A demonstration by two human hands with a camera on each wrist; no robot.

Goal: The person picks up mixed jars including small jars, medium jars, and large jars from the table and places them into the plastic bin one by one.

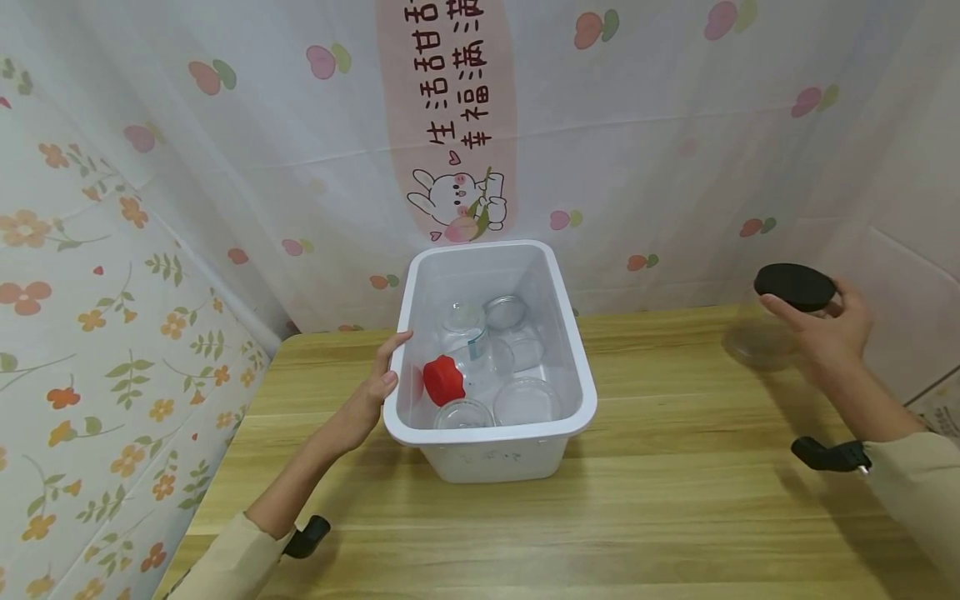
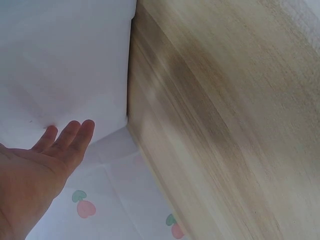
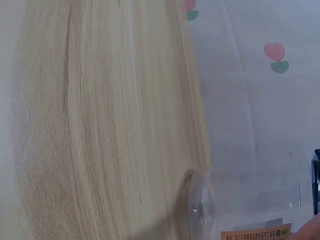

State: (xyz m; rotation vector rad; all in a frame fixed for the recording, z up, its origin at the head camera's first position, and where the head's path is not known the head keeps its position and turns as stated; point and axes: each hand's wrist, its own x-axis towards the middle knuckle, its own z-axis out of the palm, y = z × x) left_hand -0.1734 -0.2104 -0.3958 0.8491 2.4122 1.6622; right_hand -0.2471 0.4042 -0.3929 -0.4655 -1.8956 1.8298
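Observation:
A white plastic tub (image 1: 487,458) stands on the table, with several clear plastic containers (image 1: 527,402) and a red-lidded jar (image 1: 444,381) inside. My left hand (image 1: 367,404) touches its left rim, the thumb at the edge; in the left wrist view the extended fingers (image 2: 75,137) lie against the outer wall. Far to the right, my right hand (image 1: 836,337) grips a clear jar (image 1: 757,343) near its black lid (image 1: 795,286). The jar is upright, and an orange label (image 3: 255,234) shows on its side. Whether its base touches the table I cannot tell.
The wooden table (image 1: 660,492) extends around the tub. A printed curtain (image 1: 645,167) hangs along the table's back edge, and a floral cloth (image 1: 112,350) covers the left side. Black wrist mounts (image 1: 828,454) stick out from both sleeves.

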